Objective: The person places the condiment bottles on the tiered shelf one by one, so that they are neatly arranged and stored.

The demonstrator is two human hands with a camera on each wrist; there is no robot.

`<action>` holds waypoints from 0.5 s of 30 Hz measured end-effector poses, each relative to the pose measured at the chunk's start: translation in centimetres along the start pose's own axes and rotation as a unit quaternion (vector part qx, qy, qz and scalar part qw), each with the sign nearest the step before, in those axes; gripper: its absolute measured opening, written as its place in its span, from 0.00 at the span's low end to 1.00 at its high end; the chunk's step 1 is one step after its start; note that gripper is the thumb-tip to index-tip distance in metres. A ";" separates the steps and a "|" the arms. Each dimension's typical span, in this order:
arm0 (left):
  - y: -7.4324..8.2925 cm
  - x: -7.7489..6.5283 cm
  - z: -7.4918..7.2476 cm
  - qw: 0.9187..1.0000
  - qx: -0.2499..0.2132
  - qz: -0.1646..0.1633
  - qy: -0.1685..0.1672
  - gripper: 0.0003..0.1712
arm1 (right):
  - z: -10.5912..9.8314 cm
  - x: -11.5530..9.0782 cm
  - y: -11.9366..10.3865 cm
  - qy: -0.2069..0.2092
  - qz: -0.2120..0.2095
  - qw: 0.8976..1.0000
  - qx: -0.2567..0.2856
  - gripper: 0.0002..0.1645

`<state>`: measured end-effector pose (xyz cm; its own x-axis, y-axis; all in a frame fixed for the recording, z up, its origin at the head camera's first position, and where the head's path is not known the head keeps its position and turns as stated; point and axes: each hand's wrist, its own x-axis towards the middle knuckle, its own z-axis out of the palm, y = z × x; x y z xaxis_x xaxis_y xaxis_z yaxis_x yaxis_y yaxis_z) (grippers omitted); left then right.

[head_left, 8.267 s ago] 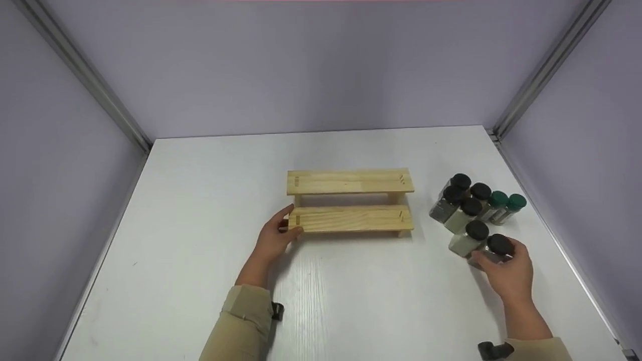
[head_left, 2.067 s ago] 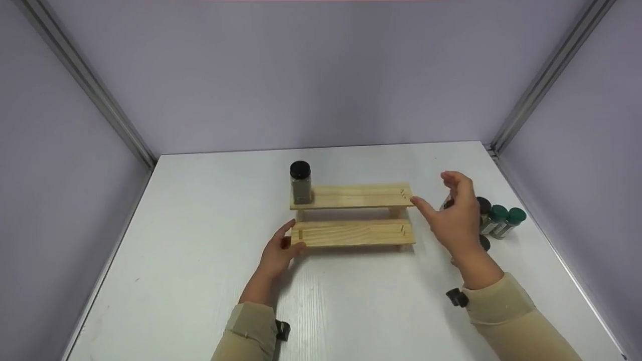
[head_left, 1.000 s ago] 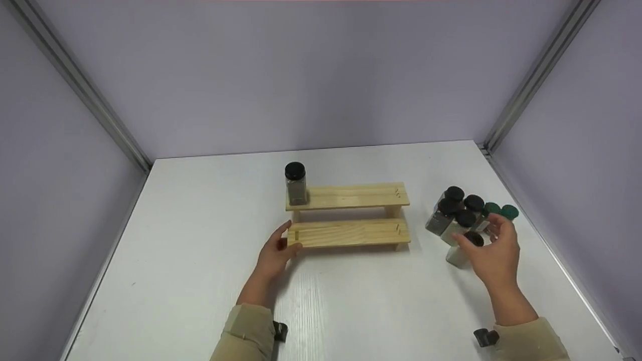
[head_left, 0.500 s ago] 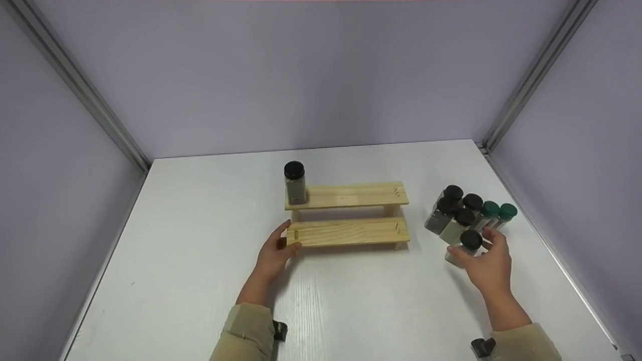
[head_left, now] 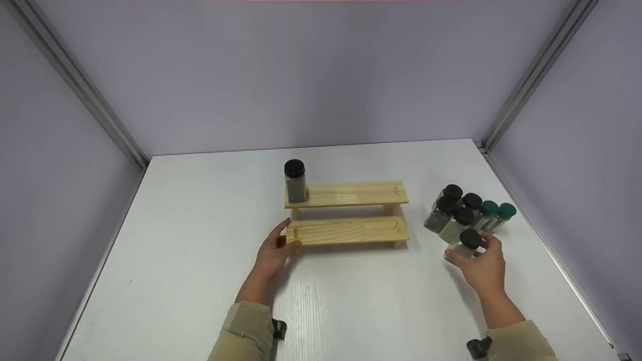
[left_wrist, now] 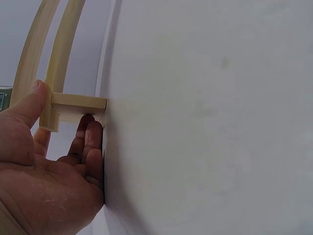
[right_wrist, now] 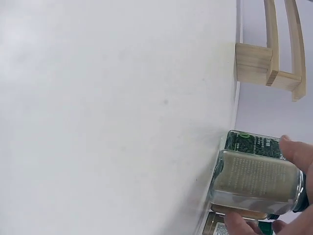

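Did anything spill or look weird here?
No, nothing stands out. The two-step wooden rack looks unbroken, the spice jar on its upper step stands upright, the jars on the right are capped, and no spill shows on the white table.

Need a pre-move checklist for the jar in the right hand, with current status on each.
1. Right hand has the jar: ok, thumb and fingers pinch the held jar.
2. Rack steadied: ok, left hand grips the left end of the wooden rack.
3. Room on the upper shelf: ok, bare right of the standing jar.
4. Standing jar upright: ok.
5. Side clearance: not ok, other jars crowd close behind.
6. Held jar off the table: cannot tell.
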<state>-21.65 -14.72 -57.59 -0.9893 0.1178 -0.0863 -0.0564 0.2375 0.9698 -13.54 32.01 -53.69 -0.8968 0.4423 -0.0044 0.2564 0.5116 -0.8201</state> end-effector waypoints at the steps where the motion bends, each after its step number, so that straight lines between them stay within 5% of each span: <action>1: 0.0 0.0 0.0 1.000 -0.002 0.000 0.000 0.41 | 0.1 0.0 0.0 0.001 0.000 1.000 -0.001 0.64; 15: 0.0 -0.2 0.0 1.000 0.018 0.004 0.006 0.40 | 0.7 0.2 0.1 0.017 -0.014 1.000 -0.022 0.56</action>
<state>-21.44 -14.72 -57.57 -0.9913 0.1076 -0.0758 -0.0441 0.2712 0.9615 -13.99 31.63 -54.14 -0.8916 0.4513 0.0383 0.2476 0.5564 -0.7932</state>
